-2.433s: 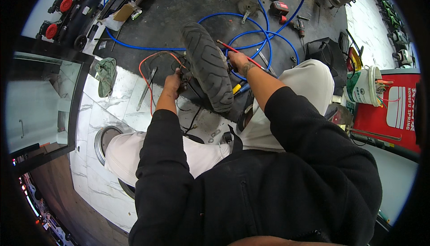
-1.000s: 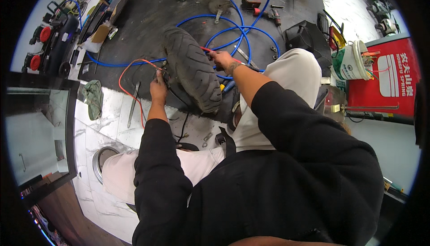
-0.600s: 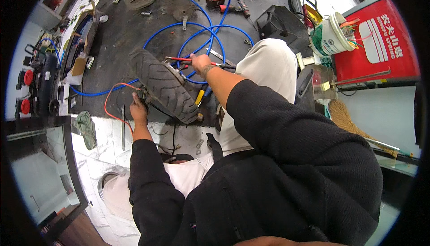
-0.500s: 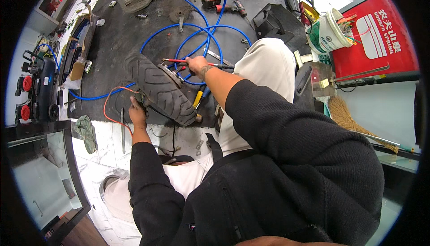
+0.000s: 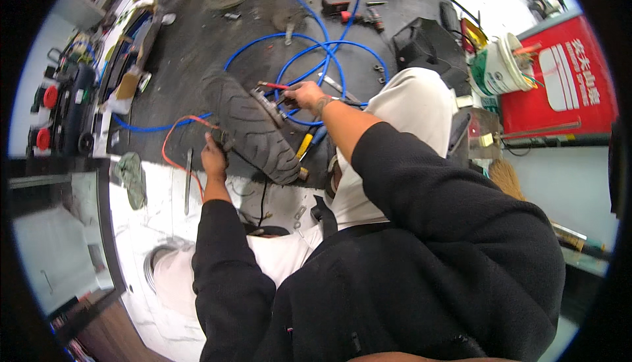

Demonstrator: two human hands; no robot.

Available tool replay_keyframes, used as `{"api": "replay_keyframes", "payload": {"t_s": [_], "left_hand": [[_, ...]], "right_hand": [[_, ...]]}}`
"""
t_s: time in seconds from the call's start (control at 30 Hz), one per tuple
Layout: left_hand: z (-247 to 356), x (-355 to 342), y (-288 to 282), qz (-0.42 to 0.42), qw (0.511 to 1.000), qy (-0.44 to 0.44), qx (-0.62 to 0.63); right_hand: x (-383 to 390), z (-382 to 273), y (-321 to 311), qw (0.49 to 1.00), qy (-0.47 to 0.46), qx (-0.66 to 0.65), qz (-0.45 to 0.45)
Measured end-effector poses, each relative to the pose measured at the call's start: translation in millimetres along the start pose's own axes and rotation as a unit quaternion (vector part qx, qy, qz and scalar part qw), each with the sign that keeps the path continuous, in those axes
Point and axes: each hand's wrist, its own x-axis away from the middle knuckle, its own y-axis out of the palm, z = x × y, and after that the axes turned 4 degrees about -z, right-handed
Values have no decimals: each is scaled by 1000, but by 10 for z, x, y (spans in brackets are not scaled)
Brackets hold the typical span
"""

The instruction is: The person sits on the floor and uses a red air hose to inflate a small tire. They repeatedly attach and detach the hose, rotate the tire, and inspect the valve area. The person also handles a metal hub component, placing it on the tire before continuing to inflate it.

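A worn black tire (image 5: 253, 139) leans tilted over the dark mat between my hands, its metal hub (image 5: 266, 106) showing on the right side. My left hand (image 5: 214, 154) is closed at the tire's left, near the orange hose (image 5: 172, 139), on a dark part I cannot make out. My right hand (image 5: 306, 97) grips a red-handled tool (image 5: 275, 86) lying across the top of the hub. A coiled blue hose (image 5: 332, 59) lies behind them. Yellow and blue tool handles (image 5: 305, 146) lie beside the tire's right, below my right hand.
A black compressor (image 5: 72, 111) stands at left above a dark glass cabinet (image 5: 59, 167). Cordless tools (image 5: 334, 3) are at the back. A black bag (image 5: 428, 49), white bucket (image 5: 490, 72), red box (image 5: 556, 79) and straw broom (image 5: 507, 181) line the right.
The tire has tilted further over, exposing more of the hub, while both my hands kept their grip beside it. In the last half second the whole view shifted slightly rightward and blurred.
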Motion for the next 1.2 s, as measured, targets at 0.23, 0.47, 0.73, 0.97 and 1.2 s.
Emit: {"api": "replay_keyframes", "payload": {"t_s": [0.23, 0.47, 0.73, 0.97, 1.2], "left_hand": [[44, 58, -120, -54, 984, -118, 121], [9, -63, -244, -74, 982, -152, 86], [69, 68, -249, -64, 987, -115, 88], [15, 63, -166, -46, 984, -131, 111], [-85, 10, -188, -53, 973, -143, 172]], "right_hand": [[62, -184, 48, 989, 6, 150, 1], [21, -248, 63, 974, 5, 227, 9], [-154, -90, 20, 974, -8, 227, -5], [-162, 39, 103, 960, -105, 259, 5], [58, -42, 229, 970, -115, 212, -20]]}}
